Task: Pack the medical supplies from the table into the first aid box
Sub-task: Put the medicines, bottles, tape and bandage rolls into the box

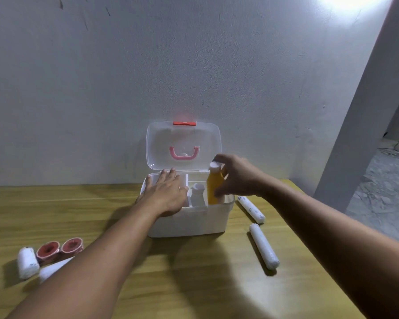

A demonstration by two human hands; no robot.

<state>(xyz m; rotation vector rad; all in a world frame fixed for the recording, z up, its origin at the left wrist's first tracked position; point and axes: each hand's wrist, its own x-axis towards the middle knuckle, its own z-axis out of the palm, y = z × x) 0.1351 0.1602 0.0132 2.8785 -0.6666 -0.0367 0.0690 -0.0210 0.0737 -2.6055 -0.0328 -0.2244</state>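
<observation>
The white first aid box (pixel 194 223) stands open against the wall, its clear lid (pixel 183 137) with a pink handle raised. My left hand (pixel 165 193) lies flat, fingers spread, over the box's left compartment. My right hand (pixel 236 176) grips an orange bottle (pixel 213 188) with a white cap, upright in the box's right compartment. A small white bottle (pixel 197 194) stands in the middle compartment. Two long white rolls (pixel 264 246) (pixel 251 209) lie right of the box. At the left lie two red tape rolls (pixel 47 250) (pixel 72 246) and two white bandage rolls (pixel 27 262) (pixel 52 270), one partly behind my forearm.
The wooden table (pixel 205 284) ends at its right edge close to the long rolls. A grey wall stands right behind the box. A pillar (pixel 366 111) rises at the right, with bare floor and cables beyond it.
</observation>
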